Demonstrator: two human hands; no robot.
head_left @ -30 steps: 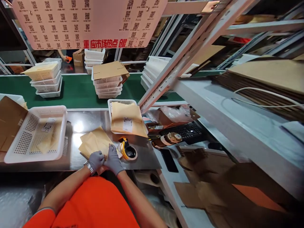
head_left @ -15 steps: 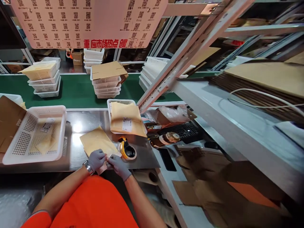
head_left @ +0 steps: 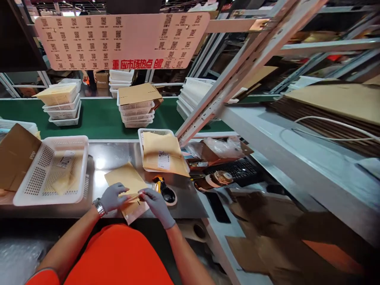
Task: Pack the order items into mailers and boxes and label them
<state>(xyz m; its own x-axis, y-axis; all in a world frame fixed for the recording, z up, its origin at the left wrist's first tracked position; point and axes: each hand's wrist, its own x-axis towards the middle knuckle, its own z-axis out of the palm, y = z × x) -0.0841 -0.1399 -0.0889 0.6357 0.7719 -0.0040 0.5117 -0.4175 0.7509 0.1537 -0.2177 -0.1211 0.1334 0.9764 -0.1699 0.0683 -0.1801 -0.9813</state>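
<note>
A tan padded envelope [head_left: 126, 180] lies on the steel table [head_left: 113, 156] in front of me, its near flap hanging over the table edge. My left hand [head_left: 111, 196], in a grey glove with a wristwatch, rests on the envelope's near end with fingers curled on it. My right hand [head_left: 154, 202], also gloved, pinches the flap edge beside the left hand. A yellow-and-black tape dispenser [head_left: 164, 192] sits just right of my right hand.
A white perforated basket [head_left: 49, 172] with labelled envelopes stands left. Another basket [head_left: 148, 134] holding tan envelopes sits behind the dispenser. Stacked baskets [head_left: 136, 111] ride a green conveyor [head_left: 97, 116]. A keyboard [head_left: 237, 168], cardboard sheets [head_left: 267, 229] and a slanted rack post [head_left: 225, 75] are right.
The envelope's near flap has been unfolded and pulled toward me over the table edge. My hands have moved slightly apart along it. The camera tilted a little.
</note>
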